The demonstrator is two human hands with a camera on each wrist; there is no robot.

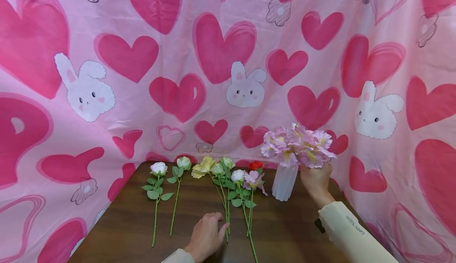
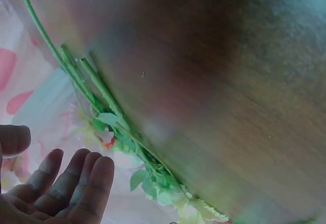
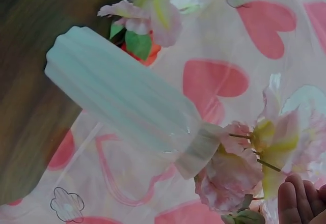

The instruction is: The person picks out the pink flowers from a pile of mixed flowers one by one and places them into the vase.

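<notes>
A pale, ribbed vase (image 1: 284,184) stands at the table's right, with pink artificial flowers (image 1: 297,144) bunched at its mouth. My right hand (image 1: 316,179) is up against the right side of those blooms, which hide its fingertips. In the right wrist view, bent fingers (image 3: 301,198) lie beside the pink petals, and whether they pinch anything is cut off by the frame edge. My left hand (image 1: 207,231) hovers or rests near the lower stems in the middle. In the left wrist view its fingers (image 2: 76,183) are loosely bent and hold nothing.
On the table (image 1: 124,215) lie several loose flowers: a white-pink rose (image 1: 158,169) and a pale rose (image 1: 184,163) at left, a yellow flower (image 1: 204,167) mid-table, a red flower (image 1: 255,165) and a pink flower (image 1: 253,180) left of the vase. A heart-patterned cloth (image 1: 213,108) surrounds the table.
</notes>
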